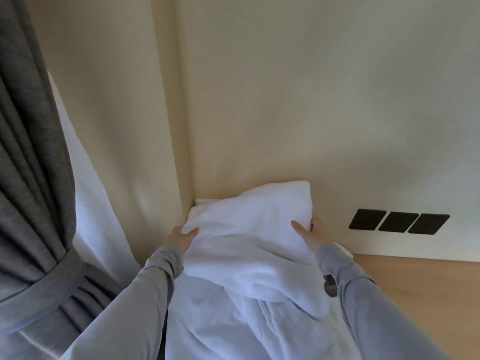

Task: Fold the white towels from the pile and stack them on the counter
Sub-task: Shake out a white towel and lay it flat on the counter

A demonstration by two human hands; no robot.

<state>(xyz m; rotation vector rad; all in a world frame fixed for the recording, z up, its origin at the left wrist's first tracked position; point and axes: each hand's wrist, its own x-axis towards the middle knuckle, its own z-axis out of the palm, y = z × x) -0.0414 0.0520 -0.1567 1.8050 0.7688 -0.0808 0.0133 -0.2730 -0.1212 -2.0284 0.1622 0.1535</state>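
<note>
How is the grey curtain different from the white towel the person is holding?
The grey curtain is dark; the white towel is bright white. The grey curtain hangs at the left, gathered by a tie band; the white towel is held up, gripped by the left hand and the right hand, its lower part drooping. Both are soft cloth with folds.

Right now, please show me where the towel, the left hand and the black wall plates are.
towel point(249, 214): head view, on the raised upper fold.
left hand point(181, 238): head view, on the back of the hand.
black wall plates point(398, 221): head view, on the middle plate.
</note>
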